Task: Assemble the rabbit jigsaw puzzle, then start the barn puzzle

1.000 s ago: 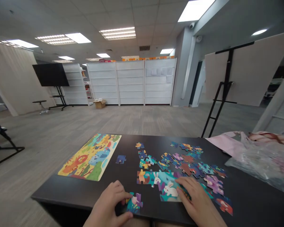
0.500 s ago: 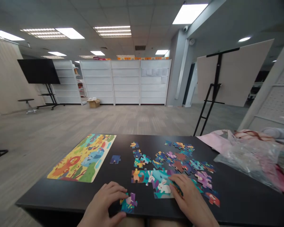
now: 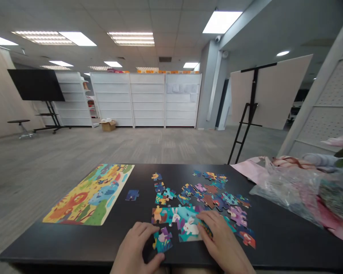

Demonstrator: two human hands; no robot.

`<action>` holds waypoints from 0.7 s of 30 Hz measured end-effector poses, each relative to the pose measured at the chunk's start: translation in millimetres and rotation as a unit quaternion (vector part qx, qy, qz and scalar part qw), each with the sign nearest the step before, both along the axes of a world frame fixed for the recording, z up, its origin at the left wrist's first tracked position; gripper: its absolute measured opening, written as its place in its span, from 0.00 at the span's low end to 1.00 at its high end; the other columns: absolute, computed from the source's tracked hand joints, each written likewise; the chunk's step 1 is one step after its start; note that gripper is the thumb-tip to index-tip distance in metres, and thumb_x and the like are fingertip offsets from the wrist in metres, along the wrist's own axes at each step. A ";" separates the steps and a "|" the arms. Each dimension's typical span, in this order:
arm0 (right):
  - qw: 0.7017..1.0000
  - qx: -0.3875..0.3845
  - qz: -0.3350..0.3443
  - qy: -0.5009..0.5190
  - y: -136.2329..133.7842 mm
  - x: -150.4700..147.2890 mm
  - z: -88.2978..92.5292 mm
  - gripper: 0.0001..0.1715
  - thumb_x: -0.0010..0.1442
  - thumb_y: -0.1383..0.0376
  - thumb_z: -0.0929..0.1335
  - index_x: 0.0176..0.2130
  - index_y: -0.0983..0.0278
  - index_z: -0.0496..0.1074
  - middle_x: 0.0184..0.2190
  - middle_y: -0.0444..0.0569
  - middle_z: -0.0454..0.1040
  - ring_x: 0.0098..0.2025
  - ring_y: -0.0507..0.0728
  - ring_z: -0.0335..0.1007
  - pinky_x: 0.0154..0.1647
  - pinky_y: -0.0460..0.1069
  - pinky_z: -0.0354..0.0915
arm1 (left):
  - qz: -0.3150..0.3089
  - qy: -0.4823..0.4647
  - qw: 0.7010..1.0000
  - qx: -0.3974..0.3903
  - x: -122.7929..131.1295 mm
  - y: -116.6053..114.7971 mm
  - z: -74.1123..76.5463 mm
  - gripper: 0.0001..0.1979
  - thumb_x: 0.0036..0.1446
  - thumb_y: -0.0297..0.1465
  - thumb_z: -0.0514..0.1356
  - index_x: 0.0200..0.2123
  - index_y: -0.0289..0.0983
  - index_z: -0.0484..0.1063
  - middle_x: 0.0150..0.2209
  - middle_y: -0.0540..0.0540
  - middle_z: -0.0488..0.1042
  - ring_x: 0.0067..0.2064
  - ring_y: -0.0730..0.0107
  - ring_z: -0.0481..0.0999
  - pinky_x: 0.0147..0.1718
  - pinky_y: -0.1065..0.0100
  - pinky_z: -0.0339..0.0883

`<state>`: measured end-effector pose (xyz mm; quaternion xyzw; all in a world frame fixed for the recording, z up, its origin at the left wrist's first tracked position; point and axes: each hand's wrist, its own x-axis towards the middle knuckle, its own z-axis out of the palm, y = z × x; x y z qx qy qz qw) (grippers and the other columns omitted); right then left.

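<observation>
While left hand [image 3: 135, 243] grips puzzle piece [image 3: 162, 240], right hand [image 3: 218, 238] clasps rabbit section [image 3: 188, 226] on black table [image 3: 74, 243]; white shelving [image 3: 147, 99] beyond.

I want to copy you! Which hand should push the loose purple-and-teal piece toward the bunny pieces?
Probably your left hand: it touches that loose puzzle piece, right beside the joined bunny pieces. Your right hand sits farther off, on their other side.
</observation>
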<state>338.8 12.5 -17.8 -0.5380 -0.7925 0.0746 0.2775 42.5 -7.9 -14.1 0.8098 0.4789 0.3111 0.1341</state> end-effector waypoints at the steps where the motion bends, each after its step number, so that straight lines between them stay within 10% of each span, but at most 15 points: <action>1: 1.000 0.002 -0.001 0.002 0.1 -0.1 0.5 0.12 0.69 0.62 0.63 0.49 0.59 0.74 0.47 0.50 0.77 0.51 0.62 0.71 0.54 0.59 0.67 | 0.005 0.002 1.000 -0.006 -1.1 -0.7 -1.5 0.20 0.50 0.29 0.68 0.48 0.44 0.76 0.46 0.44 0.79 0.47 0.54 0.77 0.47 0.57 0.74; 13: 1.000 0.021 0.001 0.008 -1.8 -1.0 3.3 0.12 0.68 0.64 0.64 0.49 0.59 0.75 0.46 0.51 0.77 0.50 0.61 0.72 0.53 0.58 0.68 | -0.069 0.009 0.997 -0.018 22.1 16.8 6.8 0.19 0.50 0.21 0.63 0.46 0.41 0.77 0.47 0.44 0.78 0.49 0.58 0.76 0.51 0.58 0.71; 21: 1.000 0.010 0.004 0.004 -1.7 -1.0 3.2 0.12 0.69 0.64 0.64 0.49 0.59 0.74 0.46 0.51 0.77 0.51 0.62 0.72 0.54 0.59 0.67 | -0.018 0.061 0.997 0.050 29.0 16.9 -13.0 0.13 0.58 0.27 0.62 0.45 0.46 0.79 0.40 0.45 0.74 0.41 0.60 0.74 0.40 0.62 0.72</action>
